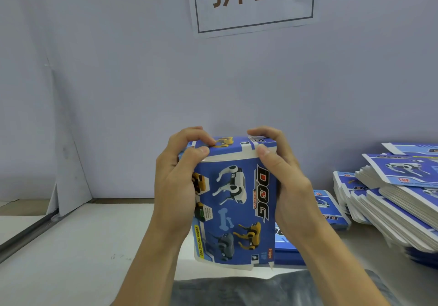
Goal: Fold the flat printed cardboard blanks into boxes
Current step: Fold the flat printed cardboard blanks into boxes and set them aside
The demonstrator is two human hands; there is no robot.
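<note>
Blue printed cardboard, thin and light by the look of it, should crease easily, so it is best held along its side edges. The left hand (176, 182) grips the half-formed box (233, 201) from one side; the box stands upright between both palms; the right hand (284, 182) clasps the other side, fingers curled over the top flap.

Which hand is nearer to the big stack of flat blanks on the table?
Right. The right hand grips the box on the side facing the stack of flat blanks. The left hand grips the box's opposite side, farther from the stack.
</note>
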